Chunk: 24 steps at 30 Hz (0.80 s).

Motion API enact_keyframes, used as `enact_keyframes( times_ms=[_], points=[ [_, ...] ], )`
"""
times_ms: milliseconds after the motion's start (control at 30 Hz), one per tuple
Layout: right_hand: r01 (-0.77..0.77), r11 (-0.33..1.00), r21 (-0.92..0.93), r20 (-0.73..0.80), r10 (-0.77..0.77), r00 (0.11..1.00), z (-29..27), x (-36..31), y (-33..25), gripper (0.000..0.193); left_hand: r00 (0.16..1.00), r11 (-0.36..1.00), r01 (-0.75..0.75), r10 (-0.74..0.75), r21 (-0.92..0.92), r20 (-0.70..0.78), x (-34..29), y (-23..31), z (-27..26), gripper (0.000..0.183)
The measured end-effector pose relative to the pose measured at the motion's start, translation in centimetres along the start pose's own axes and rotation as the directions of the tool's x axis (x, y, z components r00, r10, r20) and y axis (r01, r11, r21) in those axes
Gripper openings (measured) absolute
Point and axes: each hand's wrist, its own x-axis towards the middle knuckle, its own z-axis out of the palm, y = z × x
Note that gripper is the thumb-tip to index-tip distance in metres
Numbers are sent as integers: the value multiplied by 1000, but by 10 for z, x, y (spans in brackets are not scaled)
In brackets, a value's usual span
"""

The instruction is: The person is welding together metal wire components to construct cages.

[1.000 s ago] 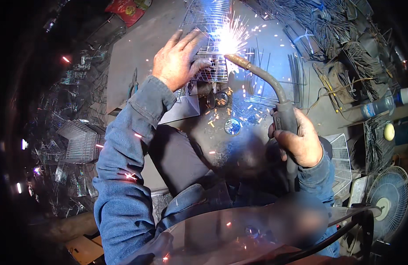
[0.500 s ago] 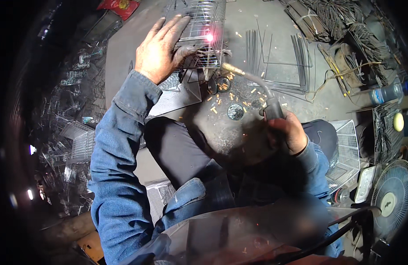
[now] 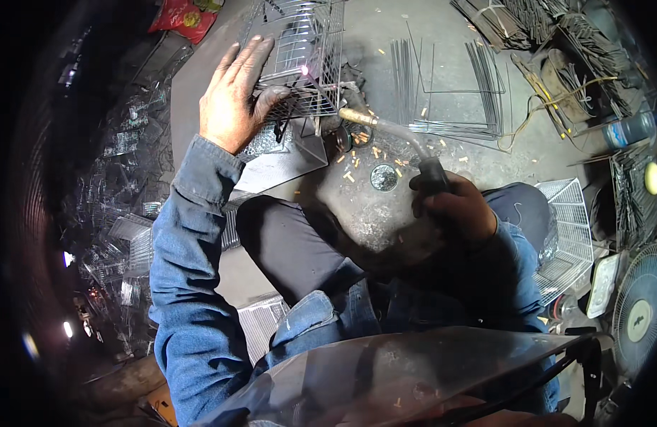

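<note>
My left hand [image 3: 232, 99] rests on a wire basket [image 3: 300, 53] at the top of the view, fingers stretched over its near left side and thumb against its front edge. A small bright spot glows on the wires beside that hand. My right hand [image 3: 456, 206] is closed around the black handle of a welding torch [image 3: 433, 174]. The torch's curved neck points up and left. Its brass-coloured nozzle lies just beyond the basket's near right corner, apart from the glowing spot. Under the basket stands a sloping grey metal plate [image 3: 285, 167].
Small tan stubs and a round glass dish [image 3: 384, 178] lie on the floor between my knees. Thin rods [image 3: 485, 85] lie beyond. Wire baskets [image 3: 564, 235] stand right, near a fan [image 3: 638, 320]. Wire pieces [image 3: 122, 185] heap up left. A clear visor [image 3: 385, 370] crosses the lower edge.
The wire basket and my left hand have shifted left together. The torch has moved a little left and down, and the glow on the wires is smaller and dimmer.
</note>
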Motion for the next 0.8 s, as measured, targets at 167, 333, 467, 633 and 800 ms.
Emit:
enact_keyframes(
  times_ms=[167, 333, 467, 633, 800],
  points=[
    [13, 994, 106, 62, -20, 998, 3, 2, -1, 45, 1000, 1000, 3, -3, -17, -9, 0, -2, 1, 72],
    [80, 993, 90, 84, -88, 993, 4, 6, 4, 32, 1000, 999, 11, -12, -32, -16, -2, -6, 4, 72],
    [169, 986, -5, 41, -168, 985, 7, 5, 10, 30, 1000, 999, 6, -7, -44, -20, -2, -7, 5, 72],
    [201, 976, -86, 13, -201, 980, 12, 4, 13, 27, 1000, 999, 15, -15, -50, -14, -1, -6, 4, 72],
    [140, 990, 21, 107, -141, 984, 1, 10, 14, 28, 1000, 999, -25, 25, -24, 0, -4, -11, 3, 68]
  ],
)
